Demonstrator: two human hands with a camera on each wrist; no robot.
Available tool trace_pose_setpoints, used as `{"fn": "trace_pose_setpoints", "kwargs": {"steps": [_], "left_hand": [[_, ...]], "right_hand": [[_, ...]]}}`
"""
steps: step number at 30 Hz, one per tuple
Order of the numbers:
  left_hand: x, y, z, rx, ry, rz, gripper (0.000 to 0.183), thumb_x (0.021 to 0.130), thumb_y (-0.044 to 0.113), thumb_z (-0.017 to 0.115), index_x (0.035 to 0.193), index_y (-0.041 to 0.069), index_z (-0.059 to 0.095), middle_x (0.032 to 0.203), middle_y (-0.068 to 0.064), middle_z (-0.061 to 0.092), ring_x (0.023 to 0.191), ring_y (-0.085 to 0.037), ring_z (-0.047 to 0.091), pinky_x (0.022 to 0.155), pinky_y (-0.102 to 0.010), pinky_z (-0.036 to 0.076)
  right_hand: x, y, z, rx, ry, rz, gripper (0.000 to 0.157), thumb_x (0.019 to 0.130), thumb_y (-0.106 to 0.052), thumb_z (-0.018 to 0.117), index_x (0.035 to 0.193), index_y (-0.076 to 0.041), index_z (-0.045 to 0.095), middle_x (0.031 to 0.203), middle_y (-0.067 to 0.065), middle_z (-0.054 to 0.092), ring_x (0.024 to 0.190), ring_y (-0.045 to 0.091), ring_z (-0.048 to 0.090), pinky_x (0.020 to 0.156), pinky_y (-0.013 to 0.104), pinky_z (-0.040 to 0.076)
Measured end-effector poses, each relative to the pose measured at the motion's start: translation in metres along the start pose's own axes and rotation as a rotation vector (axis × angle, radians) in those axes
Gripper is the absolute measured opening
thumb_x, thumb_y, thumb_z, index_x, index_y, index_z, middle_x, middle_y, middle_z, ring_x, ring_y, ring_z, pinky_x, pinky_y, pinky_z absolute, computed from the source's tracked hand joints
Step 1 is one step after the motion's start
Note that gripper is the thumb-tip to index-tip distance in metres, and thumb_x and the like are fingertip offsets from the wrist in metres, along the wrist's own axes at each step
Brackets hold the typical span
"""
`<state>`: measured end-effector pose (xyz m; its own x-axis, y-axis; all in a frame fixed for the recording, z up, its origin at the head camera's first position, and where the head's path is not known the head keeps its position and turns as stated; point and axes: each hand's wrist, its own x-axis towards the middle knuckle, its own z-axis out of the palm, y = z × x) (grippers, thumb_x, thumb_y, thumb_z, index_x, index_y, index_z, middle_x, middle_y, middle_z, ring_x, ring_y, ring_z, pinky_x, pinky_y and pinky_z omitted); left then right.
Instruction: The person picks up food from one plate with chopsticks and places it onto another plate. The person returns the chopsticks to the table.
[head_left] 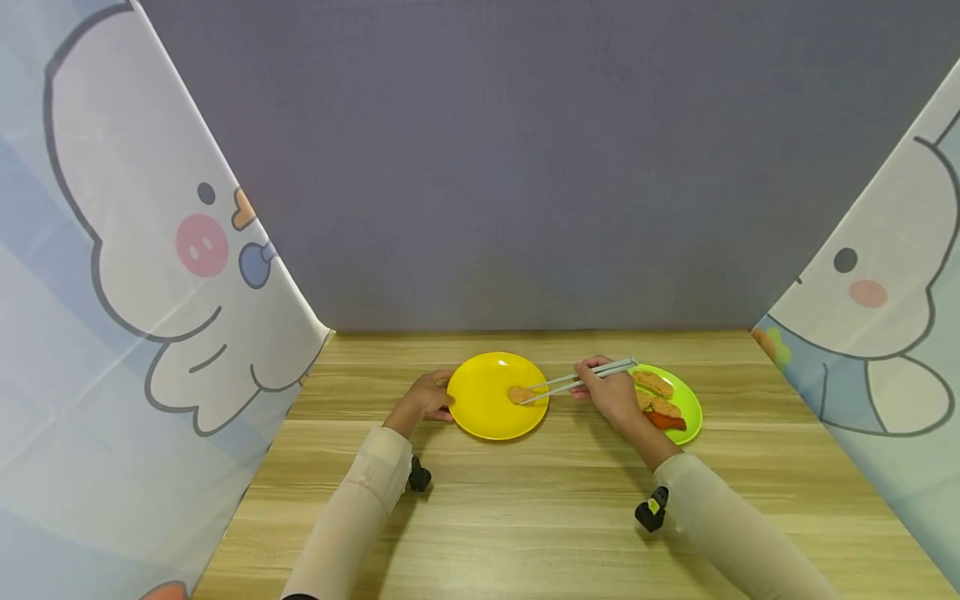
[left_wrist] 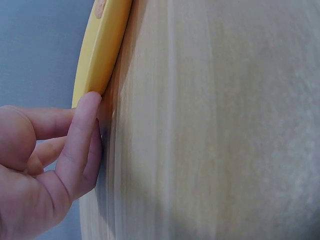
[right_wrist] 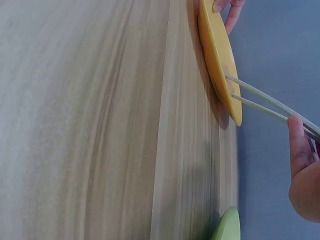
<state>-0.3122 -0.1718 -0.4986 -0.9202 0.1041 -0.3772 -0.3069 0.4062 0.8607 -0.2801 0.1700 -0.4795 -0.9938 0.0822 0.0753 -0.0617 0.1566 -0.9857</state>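
Observation:
My left hand grips the left rim of a round yellow plate. In the left wrist view its thumb and fingers pinch the edge of that plate. On the plate's right half lies a tan, nugget-like piece of food. Two pale chopsticks extend leftward from my right hand, which holds them near their rear part. Their tips are at the tan piece, spread a little apart. In the right wrist view the chopsticks slant over the yellow plate's near rim.
A bright green plate is on the right, partly behind my right hand and wrist. It bears several tan pieces and a red-orange piece. The wooden table meets a grey wall at the back, with cartoon-printed panels at both sides.

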Motion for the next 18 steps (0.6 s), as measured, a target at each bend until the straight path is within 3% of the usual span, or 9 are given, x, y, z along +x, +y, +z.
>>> {"fn": "trace_pose_setpoints", "kwargs": {"steps": [5,12,18], "left_hand": [[0.0004,0.0003,-0.0007,0.004,-0.004,-0.006,0.068,0.092,-0.008,0.064,0.154,0.016,0.046,0.105,-0.019,0.067,0.069,-0.019,0.068,0.061,-0.029,0.065],[0.0007,0.0,-0.0003,0.004,-0.001,0.001,0.069,0.092,-0.008,0.065,0.153,0.016,0.047,0.109,-0.02,0.066,0.071,-0.019,0.068,0.062,-0.03,0.066],[0.0006,-0.0004,-0.0001,0.004,0.002,0.004,0.069,0.092,-0.009,0.065,0.153,0.016,0.047,0.114,-0.021,0.066,0.073,-0.019,0.069,0.062,-0.03,0.066]], "right_hand": [[0.0003,-0.0001,-0.001,0.023,-0.003,-0.024,0.029,0.102,-0.016,0.06,0.11,0.012,0.06,0.089,0.025,0.069,0.063,0.011,0.074,0.068,0.045,0.065],[0.0014,-0.001,-0.0038,0.007,-0.015,-0.051,0.027,0.103,-0.018,0.06,0.107,0.009,0.061,0.077,0.0,0.068,0.063,0.012,0.074,0.066,0.044,0.066],[0.0002,-0.0029,-0.0047,-0.012,-0.022,-0.062,0.029,0.103,-0.021,0.061,0.108,0.007,0.062,0.078,-0.002,0.068,0.065,0.013,0.074,0.066,0.042,0.066]]}}
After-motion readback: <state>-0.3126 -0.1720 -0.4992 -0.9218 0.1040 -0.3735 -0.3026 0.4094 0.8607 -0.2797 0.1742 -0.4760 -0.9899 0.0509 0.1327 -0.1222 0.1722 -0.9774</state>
